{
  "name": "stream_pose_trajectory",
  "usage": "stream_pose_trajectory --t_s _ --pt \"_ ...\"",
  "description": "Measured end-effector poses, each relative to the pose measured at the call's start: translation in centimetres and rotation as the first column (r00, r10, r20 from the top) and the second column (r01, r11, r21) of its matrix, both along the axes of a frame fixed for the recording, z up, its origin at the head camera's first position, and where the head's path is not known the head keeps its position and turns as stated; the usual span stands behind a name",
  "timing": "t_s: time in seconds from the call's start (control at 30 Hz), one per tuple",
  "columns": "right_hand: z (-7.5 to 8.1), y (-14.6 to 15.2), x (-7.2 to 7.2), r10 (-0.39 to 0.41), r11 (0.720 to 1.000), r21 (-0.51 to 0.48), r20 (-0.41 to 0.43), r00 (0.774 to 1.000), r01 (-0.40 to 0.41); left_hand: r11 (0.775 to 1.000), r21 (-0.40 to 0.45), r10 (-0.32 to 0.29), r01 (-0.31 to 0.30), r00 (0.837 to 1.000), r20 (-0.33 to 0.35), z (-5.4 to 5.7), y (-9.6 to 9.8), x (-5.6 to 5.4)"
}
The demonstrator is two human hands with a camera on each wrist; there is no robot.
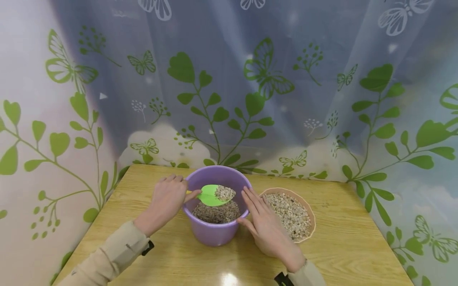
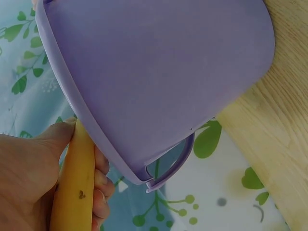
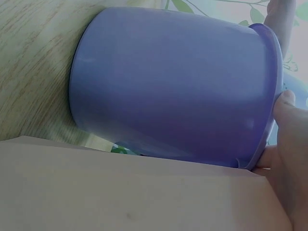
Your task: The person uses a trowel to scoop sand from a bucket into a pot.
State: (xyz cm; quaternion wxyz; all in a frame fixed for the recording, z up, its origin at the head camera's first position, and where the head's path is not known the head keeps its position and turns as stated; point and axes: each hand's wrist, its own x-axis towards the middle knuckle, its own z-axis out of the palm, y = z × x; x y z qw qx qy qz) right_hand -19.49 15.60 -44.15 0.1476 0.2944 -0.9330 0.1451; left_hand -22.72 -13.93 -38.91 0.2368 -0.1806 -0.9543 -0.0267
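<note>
A purple bucket (image 1: 215, 233) with small greyish-brown grains inside stands on the table. My left hand (image 1: 167, 199) is at its left rim and grips the yellow handle (image 2: 74, 187) of a small toy shovel. The shovel's green blade (image 1: 206, 198) lies over the bucket's opening, with a heap of pale gravel (image 1: 225, 193) toward its tip. My right hand (image 1: 266, 228) rests at the bucket's right rim, fingers extended along it and thumb apart. In the right wrist view its thumb (image 3: 286, 98) touches the rim.
A peach bowl (image 1: 313, 227) full of pale gravel (image 1: 288, 212) stands right of the bucket, just beyond my right hand. The wooden table (image 1: 350, 238) meets a curtain (image 1: 229, 119) printed with leaves and butterflies behind. The bucket has a side handle (image 2: 180, 161).
</note>
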Motion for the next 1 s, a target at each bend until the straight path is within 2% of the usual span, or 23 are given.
stream_pose_trajectory --t_s 0.2,0.33,0.43,0.6,0.7,0.8,0.87,1.0 --pt "0.5 0.3 0.1 -0.002 1.000 0.027 0.021 1.000 0.002 1.000 0.006 0.009 -0.009 1.000 0.017 0.1 0.0 -0.2" --pt "0.8 1.4 0.0 0.002 1.000 0.005 -0.043 0.999 -0.002 1.000 0.012 0.012 -0.012 1.000 0.025 0.2 0.1 -0.4" --pt "0.9 3.0 0.1 -0.029 1.000 0.000 -0.103 0.994 0.029 1.000 0.011 0.015 -0.015 1.000 0.010 0.3 0.3 -0.6" --pt "1.1 6.5 1.0 -0.107 0.994 -0.040 -0.099 0.989 0.103 1.000 0.019 -0.004 0.004 1.000 -0.007 0.8 0.8 -0.8" --pt "1.0 8.9 1.6 -0.151 0.987 -0.068 -0.051 0.987 0.147 1.000 0.024 -0.012 0.013 1.000 -0.010 1.1 1.3 -1.0" --pt "0.9 11.1 2.3 -0.202 0.977 -0.062 0.039 0.979 0.204 1.000 0.018 -0.016 0.016 1.000 -0.008 1.6 2.0 -1.2" --pt "0.7 12.4 2.7 -0.236 0.970 -0.035 0.091 0.967 0.240 1.000 0.005 -0.009 0.009 1.000 0.022 2.0 2.5 -1.2" --pt "0.1 14.1 3.3 -0.274 0.961 0.016 0.127 0.953 0.274 1.000 -0.015 -0.023 0.025 0.996 0.089 3.0 3.9 -1.3"
